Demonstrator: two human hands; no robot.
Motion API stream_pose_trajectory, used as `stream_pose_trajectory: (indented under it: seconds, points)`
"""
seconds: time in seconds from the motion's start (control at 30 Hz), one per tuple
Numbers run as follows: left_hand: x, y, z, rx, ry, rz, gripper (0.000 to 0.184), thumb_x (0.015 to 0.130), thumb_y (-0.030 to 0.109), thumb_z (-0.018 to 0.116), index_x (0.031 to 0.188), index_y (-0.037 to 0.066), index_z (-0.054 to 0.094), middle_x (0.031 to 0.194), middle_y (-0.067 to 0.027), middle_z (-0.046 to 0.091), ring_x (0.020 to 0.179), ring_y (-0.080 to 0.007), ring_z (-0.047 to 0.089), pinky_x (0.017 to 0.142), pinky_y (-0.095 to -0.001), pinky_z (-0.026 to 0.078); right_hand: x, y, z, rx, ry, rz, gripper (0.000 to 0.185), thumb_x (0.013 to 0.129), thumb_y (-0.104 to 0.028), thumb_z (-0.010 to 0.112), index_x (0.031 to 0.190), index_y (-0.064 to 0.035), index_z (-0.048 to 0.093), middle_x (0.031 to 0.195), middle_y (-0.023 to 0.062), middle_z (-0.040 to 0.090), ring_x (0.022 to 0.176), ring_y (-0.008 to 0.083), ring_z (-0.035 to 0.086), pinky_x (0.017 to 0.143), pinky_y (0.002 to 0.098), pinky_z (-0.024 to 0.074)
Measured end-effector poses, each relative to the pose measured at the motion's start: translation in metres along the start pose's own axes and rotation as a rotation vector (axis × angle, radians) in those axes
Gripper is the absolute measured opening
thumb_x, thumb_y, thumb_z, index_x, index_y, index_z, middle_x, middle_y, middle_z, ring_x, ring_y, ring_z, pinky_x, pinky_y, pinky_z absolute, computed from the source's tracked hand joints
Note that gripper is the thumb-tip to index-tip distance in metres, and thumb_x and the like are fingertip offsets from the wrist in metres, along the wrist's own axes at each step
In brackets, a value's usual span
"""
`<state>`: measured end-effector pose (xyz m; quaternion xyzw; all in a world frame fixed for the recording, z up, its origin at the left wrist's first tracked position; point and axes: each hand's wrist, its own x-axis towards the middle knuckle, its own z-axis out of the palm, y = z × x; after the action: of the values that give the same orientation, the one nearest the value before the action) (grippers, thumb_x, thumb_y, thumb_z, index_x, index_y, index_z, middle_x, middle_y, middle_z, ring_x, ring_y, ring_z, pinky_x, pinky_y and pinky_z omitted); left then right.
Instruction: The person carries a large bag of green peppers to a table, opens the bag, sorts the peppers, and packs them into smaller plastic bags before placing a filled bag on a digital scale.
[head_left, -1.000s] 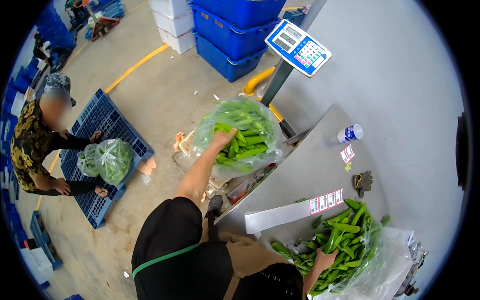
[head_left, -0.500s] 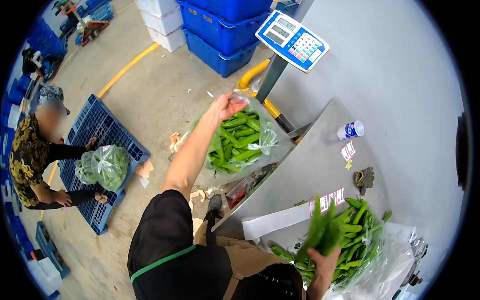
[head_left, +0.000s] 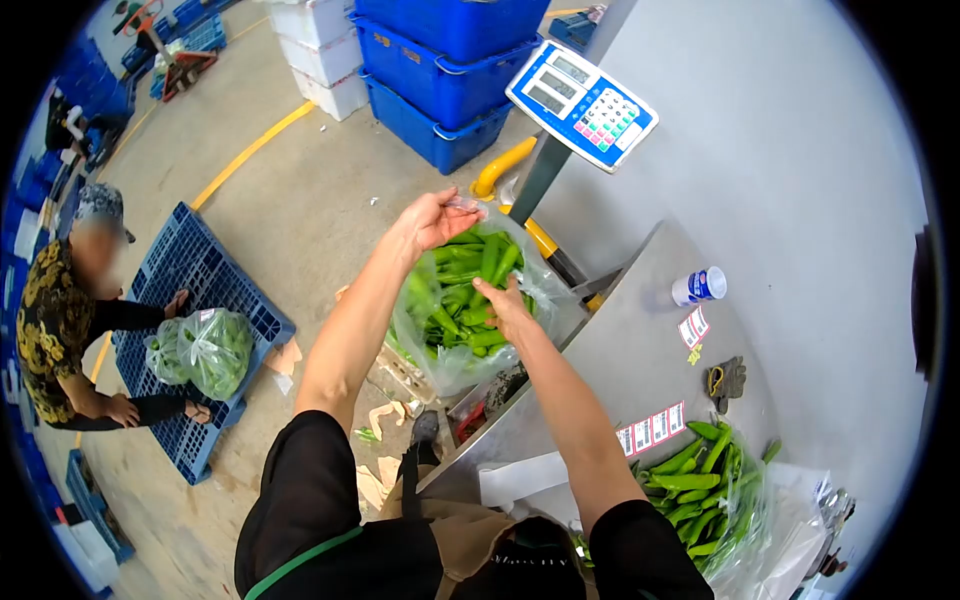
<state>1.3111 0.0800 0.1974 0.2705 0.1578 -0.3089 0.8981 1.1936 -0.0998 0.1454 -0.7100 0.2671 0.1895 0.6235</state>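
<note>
My left hand (head_left: 440,222) pinches the rim of a clear plastic bag (head_left: 545,290) standing below the scale display. Long green peppers (head_left: 455,325) fill much of this bag. Over its right side is my right hand (head_left: 507,308), fingers apart and touching or just above the peppers; none is clearly gripped. A second heap of green peppers (head_left: 700,485) lies in an opened clear bag on the metal table (head_left: 560,400), partly hidden by my right arm.
A scale display (head_left: 582,105) stands on a post. The table holds a white-blue cup (head_left: 699,287), a dark glove (head_left: 725,383) and barcode labels (head_left: 652,428). Blue crates (head_left: 435,105) are stacked ahead. At left, a person (head_left: 75,320) sits by bagged vegetables (head_left: 220,355) on a blue pallet (head_left: 180,250).
My right hand has moved from the table heap to the standing bag, and the bunch of peppers it carried has left its grip. My left hand keeps hold of the rim.
</note>
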Motion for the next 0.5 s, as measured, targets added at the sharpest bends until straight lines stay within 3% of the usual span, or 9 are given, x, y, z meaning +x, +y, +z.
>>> stream_pose_trajectory:
  seconds: [0.1,0.17,0.23,0.3,0.33,0.37,0.43,0.47,0.5]
  points:
    - [0.012,-0.010,-0.014,0.054,0.030,-0.029,0.040,0.097,0.026,0.038,0.098,-0.011,0.053,0.096,-0.0236,0.063,0.090,-0.0316,0.064,0.079,-0.0360,0.055,-0.014,0.030,-0.028,-0.150,-0.158,-0.364,0.054,0.081,-0.022,0.069,0.123,0.0039,0.048,0.109,0.0160,0.061,0.090,0.0227,0.061,0.082,0.0333,0.0484]
    - [0.021,-0.019,-0.034,0.135,0.060,0.010,0.032,0.093,0.023,0.046,0.102,-0.007,0.054,0.100,-0.0192,0.063,0.088,-0.0275,0.063,0.079,-0.0359,0.054,-0.069,0.028,-0.073,-0.230,-0.390,-0.385,0.048,0.083,-0.021,0.066,0.122,0.0035,0.050,0.108,0.0132,0.062,0.092,0.0200,0.061,0.082,0.0313,0.0480]
    - [0.005,-0.024,-0.029,0.125,0.058,0.009,0.030,0.093,0.023,0.050,0.103,-0.004,0.055,0.098,-0.0166,0.063,0.087,-0.0244,0.063,0.079,-0.0327,0.054,-0.139,0.029,-0.116,-0.134,-0.258,-0.447,0.028,0.081,-0.015,0.064,0.102,0.0036,0.059,0.107,0.0149,0.062,0.090,0.0209,0.062,0.076,0.0320,0.0490]
    - [0.011,-0.029,-0.051,0.116,0.006,0.024,0.038,0.094,0.032,0.051,0.106,-0.004,0.053,0.103,-0.0168,0.061,0.095,-0.0225,0.061,0.082,-0.0304,0.053,-0.200,0.040,-0.170,-0.281,0.144,-0.637,0.025,0.081,-0.012,0.063,0.101,0.0034,0.059,0.101,0.0160,0.062,0.085,0.0246,0.063,0.071,0.0331,0.0494]
    - [0.006,-0.031,-0.068,0.189,0.000,0.067,0.043,0.093,0.034,0.052,0.115,-0.003,0.051,0.108,-0.0139,0.060,0.098,-0.0218,0.059,0.086,-0.0324,0.051,-0.225,0.049,-0.191,-0.370,0.306,-0.728,0.024,0.081,-0.010,0.062,0.100,0.0034,0.059,0.098,0.0165,0.062,0.083,0.0264,0.063,0.069,0.0337,0.0496]
    - [-0.016,-0.050,-0.038,0.197,0.142,0.177,0.049,0.091,0.035,0.056,0.123,0.000,0.048,0.114,-0.0119,0.059,0.103,-0.0231,0.058,0.090,-0.0335,0.047,-0.245,0.067,-0.218,-0.413,0.522,-0.692,0.027,0.079,-0.010,0.064,0.102,0.0019,0.059,0.097,0.0157,0.062,0.085,0.0264,0.063,0.072,0.0329,0.0497]
    - [-0.023,-0.064,-0.042,0.370,0.289,0.201,0.052,0.090,0.033,0.058,0.127,-0.001,0.045,0.117,-0.0113,0.057,0.106,-0.0241,0.056,0.093,-0.0321,0.043,-0.290,0.097,-0.271,-0.553,0.893,-0.556,0.032,0.074,-0.009,0.067,0.104,0.0006,0.059,0.097,0.0166,0.062,0.086,0.0289,0.062,0.072,0.0342,0.0499]
    - [-0.028,-0.079,-0.036,0.512,0.370,0.274,0.051,0.090,0.032,0.058,0.127,0.000,0.046,0.117,-0.0120,0.057,0.106,-0.0241,0.055,0.092,-0.0314,0.042,-0.313,0.110,-0.291,-0.450,1.016,-0.297,0.035,0.072,-0.009,0.068,0.104,0.0008,0.058,0.100,0.0185,0.060,0.089,0.0329,0.060,0.075,0.0373,0.0488]
    - [-0.038,-0.101,-0.025,0.653,0.455,0.355,0.051,0.090,0.032,0.059,0.127,0.000,0.046,0.118,-0.0127,0.056,0.107,-0.0241,0.054,0.092,-0.0307,0.042,-0.329,0.141,-0.321,-0.750,1.172,-0.383,0.038,0.073,-0.010,0.068,0.106,0.0014,0.056,0.102,0.0204,0.058,0.092,0.0373,0.057,0.079,0.0399,0.0471]
